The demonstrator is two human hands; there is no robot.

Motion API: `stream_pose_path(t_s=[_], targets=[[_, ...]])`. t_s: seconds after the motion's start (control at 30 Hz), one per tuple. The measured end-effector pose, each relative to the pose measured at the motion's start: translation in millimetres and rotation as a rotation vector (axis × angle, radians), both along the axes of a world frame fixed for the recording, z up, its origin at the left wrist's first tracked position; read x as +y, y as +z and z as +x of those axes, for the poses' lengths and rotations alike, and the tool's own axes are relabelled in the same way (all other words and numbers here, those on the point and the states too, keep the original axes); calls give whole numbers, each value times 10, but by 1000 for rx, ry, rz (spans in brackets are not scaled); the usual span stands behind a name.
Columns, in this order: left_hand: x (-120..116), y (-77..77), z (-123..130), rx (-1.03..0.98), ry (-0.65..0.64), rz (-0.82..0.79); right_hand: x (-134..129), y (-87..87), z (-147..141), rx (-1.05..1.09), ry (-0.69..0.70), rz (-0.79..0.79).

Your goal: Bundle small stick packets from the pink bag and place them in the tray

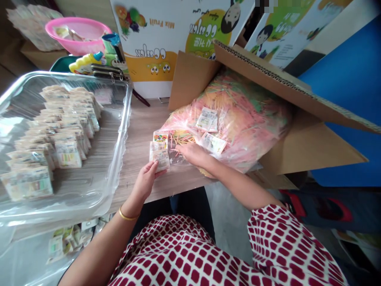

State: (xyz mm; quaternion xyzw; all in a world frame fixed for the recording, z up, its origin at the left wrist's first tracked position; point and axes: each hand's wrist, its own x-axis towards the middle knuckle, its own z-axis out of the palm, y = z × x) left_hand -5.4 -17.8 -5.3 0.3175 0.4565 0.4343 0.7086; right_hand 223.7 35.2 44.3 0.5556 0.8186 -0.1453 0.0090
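Note:
Between the thumb and fingers of my left hand (150,174) is a small printed packet (160,158), held above the table's front part. Another packet with a fruit picture (160,138) shows just behind it. My right hand (190,153) is closed at the mouth of a large clear plastic bag (247,123), by the thin coloured sticks (182,138); its fingertips are too small to show what they pinch. Two more packets lie on the bag, one toward its upper middle (207,119) and one just beyond my right wrist (213,143).
A clear plastic tray (119,159) at the left holds rows of packets (68,153). An open cardboard box (315,147) surrounds the bag's far and right sides. Behind stand a pink basin (80,47), a yellow bottle (85,63) and printed cartons (151,75).

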Motion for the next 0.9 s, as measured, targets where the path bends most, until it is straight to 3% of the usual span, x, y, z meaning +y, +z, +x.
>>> stream_pose_path(t_s=[0.1, 0.23, 0.43, 0.57, 0.7, 0.8, 0.9], targets=[[0, 16, 19, -20, -17, 3, -31, -50, -55, -139, 14, 36], [18, 79, 29, -33, -21, 3, 37, -92, -55, -164, -106, 132], [72, 116, 81, 10, -2, 18, 162, -73, -25, 117, -254, 369], [134, 120, 160, 36, 30, 35, 168, 21, -41, 402, -388, 264], [219, 88, 211, 51, 17, 57, -35, 214, -124, 609, -331, 228], [268, 68, 232, 64, 9, 99, -234, 320, -232, 560, -268, 168], [280, 95, 253, 86, 5, 137, -324, 321, -312, 375, -249, 106]])
